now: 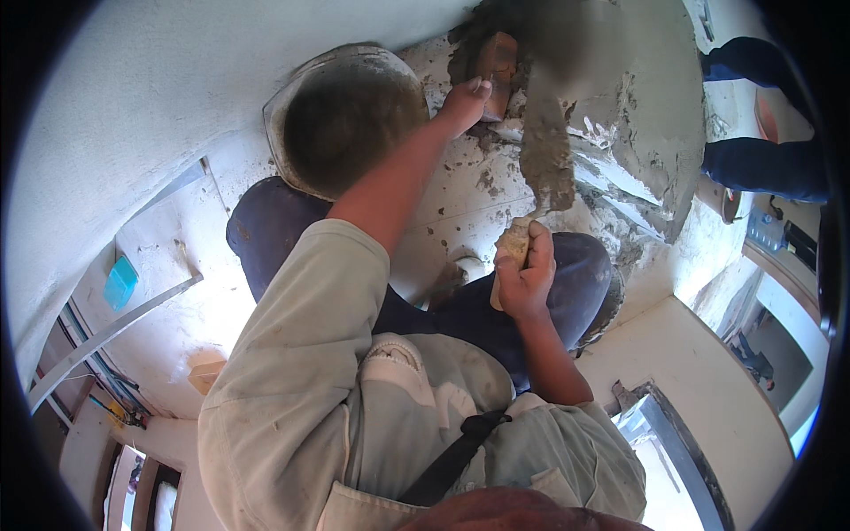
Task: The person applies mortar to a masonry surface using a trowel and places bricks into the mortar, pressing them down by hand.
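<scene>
Handling rough reddish brick (498,71), mortar-caked trowel (546,164).

Left fingers (480,86) seem bent; right fingers (539,250) curl tightly.

A creased, pale grey-beige shirt (553,451) has a wide, elbow-length left sleeve (292,327) and a knotted black strap (445,462) across its front. The trousers (575,268) are dark navy, smudged in places; the hands (466,104) are bare.
</scene>
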Available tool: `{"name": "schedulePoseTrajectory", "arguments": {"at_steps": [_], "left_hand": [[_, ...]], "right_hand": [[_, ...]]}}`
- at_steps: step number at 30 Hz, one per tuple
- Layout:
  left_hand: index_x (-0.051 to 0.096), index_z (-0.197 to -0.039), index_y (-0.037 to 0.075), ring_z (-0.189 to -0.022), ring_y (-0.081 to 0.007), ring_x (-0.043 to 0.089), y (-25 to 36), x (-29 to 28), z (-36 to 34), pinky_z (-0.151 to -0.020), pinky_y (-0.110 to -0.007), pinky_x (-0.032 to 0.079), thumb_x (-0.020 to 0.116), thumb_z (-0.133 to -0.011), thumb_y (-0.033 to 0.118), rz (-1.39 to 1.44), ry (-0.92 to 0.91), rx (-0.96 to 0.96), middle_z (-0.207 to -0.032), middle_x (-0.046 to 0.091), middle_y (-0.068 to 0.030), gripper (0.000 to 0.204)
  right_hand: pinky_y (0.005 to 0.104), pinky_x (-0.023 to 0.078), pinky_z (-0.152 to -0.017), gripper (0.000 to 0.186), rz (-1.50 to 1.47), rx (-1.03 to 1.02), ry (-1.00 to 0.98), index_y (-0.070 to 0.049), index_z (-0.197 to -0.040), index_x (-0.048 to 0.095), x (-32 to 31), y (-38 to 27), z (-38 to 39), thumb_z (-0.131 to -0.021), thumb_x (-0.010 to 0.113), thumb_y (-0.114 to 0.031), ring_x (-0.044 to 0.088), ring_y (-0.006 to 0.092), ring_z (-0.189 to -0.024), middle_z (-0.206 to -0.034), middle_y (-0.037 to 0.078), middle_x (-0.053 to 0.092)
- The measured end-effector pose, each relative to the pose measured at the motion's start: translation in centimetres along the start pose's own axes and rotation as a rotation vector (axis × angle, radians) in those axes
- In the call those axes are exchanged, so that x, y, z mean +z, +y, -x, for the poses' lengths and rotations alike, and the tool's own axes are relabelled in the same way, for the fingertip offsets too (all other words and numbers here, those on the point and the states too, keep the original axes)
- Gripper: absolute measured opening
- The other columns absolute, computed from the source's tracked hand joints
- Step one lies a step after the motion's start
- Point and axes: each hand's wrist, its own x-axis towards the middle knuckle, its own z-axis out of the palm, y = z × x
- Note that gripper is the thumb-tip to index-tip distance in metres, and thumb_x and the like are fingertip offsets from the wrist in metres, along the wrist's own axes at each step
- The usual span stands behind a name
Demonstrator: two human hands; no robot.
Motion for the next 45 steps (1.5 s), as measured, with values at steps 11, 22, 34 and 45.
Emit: {"name": "schedulePoseTrajectory", "arguments": {"at_steps": [11,22,34,45], "left_hand": [[0.054,-0.135,0.001,-0.123,-0.0375,0.056,-1.1,1.3,3.5,-0.104,-0.042,0.044,0.066,-0.089,0.028,-0.239,0.289,0.168,-0.132,0.059,-0.0227,0.055],[0.059,-0.120,-0.003,-0.106,-0.0375,0.065,2.2,-0.2,4.3,-0.089,-0.045,0.052,0.063,-0.086,0.019,-0.398,0.123,0.037,-0.114,0.066,-0.0256,0.041],[0.059,-0.123,-0.002,-0.106,-0.0363,0.065,3.4,-1.3,4.3,-0.089,-0.044,0.052,0.063,-0.089,0.028,-0.468,0.015,0.038,-0.112,0.067,-0.0246,0.045],[0.054,-0.137,0.008,-0.113,-0.0345,0.063,3.6,-2.8,-2.2,-0.097,-0.040,0.049,0.068,-0.087,0.039,-0.436,0.185,0.256,-0.128,0.063,-0.0200,0.061]], "right_hand": [[0.0331,0.051,-0.087,0.034,-0.227,-0.334,0.070,-0.001,-0.117,0.057,2.6,-7.6,-15.3,-0.092,0.070,-0.021,0.061,0.0165,-0.100,-0.106,0.010,0.066],[0.0533,0.046,-0.069,0.021,0.513,-0.899,0.222,0.001,-0.095,0.053,10.8,3.6,-29.6,-0.082,0.064,-0.011,0.058,0.0504,-0.080,-0.080,0.026,0.058],[0.0510,0.048,-0.075,0.010,0.651,-0.719,0.039,0.001,-0.090,0.052,10.1,5.4,-31.8,-0.082,0.054,-0.003,0.055,0.0510,-0.088,-0.086,0.029,0.057],[0.0419,0.054,-0.070,0.027,0.244,-0.218,0.025,-0.001,-0.110,0.055,0.3,-5.6,-7.6,-0.087,0.069,-0.008,0.065,0.0361,-0.087,-0.097,0.016,0.064]]}}
